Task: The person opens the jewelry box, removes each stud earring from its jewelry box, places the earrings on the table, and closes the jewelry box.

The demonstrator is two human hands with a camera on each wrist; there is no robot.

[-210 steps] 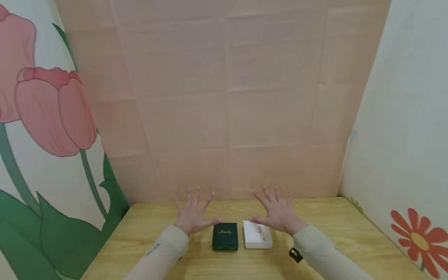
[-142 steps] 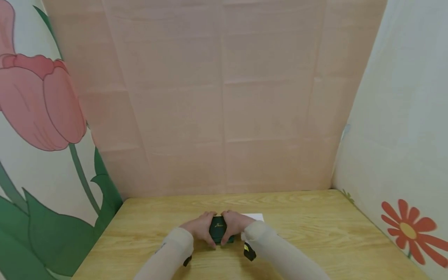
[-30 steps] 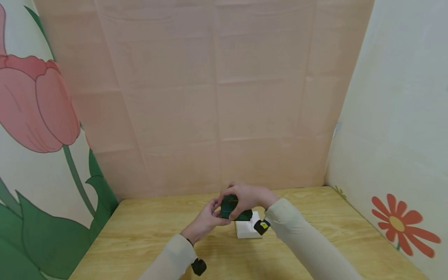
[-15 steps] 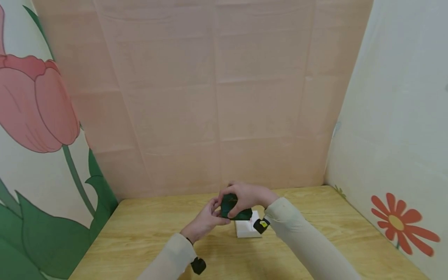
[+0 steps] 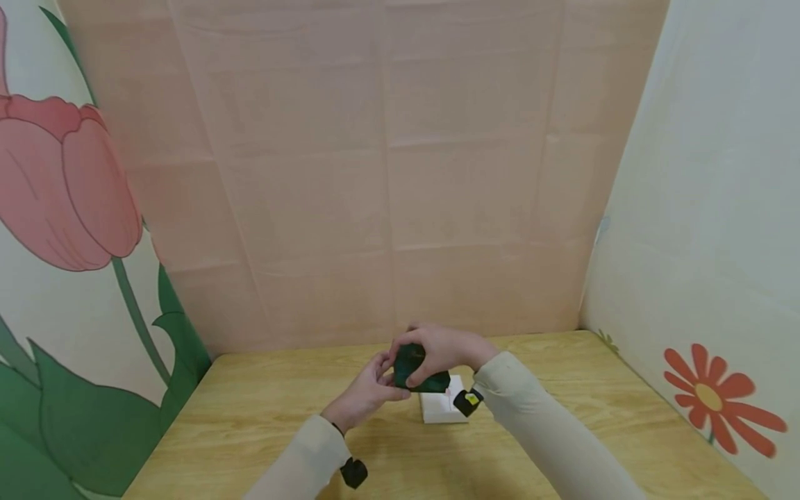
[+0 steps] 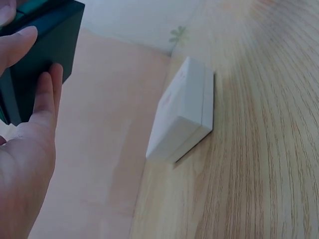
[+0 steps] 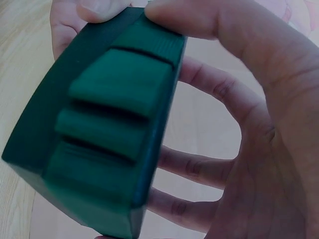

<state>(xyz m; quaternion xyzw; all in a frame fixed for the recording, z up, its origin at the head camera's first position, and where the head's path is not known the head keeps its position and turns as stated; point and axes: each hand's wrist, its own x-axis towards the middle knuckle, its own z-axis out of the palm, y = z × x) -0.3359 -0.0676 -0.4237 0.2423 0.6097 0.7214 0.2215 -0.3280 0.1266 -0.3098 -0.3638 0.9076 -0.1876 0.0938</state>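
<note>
A dark green jewelry box (image 5: pixel 406 358) is held up off the table between both hands. My left hand (image 5: pixel 362 397) holds its left end, with fingers (image 6: pixel 46 97) against the underside. From above, my right hand (image 5: pixel 445 347) grips it, thumb on the near side and fingers reaching round the far side. A green ribbon bow (image 7: pixel 112 94) spans the side facing the right wrist view. The lid appears closed. Behind and below the right hand, a flat white box (image 5: pixel 437 414) with faint pink print lies on the table, partly covered in the head view.
The wooden table (image 5: pixel 250 410) runs back to a pinkish sheet (image 5: pixel 387 173). A wall with painted tulips (image 5: pixel 75 194) stands on the left, and one with a red flower (image 5: pixel 708 398) on the right. Each wrist wears a small black device (image 5: pixel 354 473).
Earlier both hands were spread above the table, then they took hold of the green jewelry box and lifted it. Over the last second, hands and box have hardly moved.
</note>
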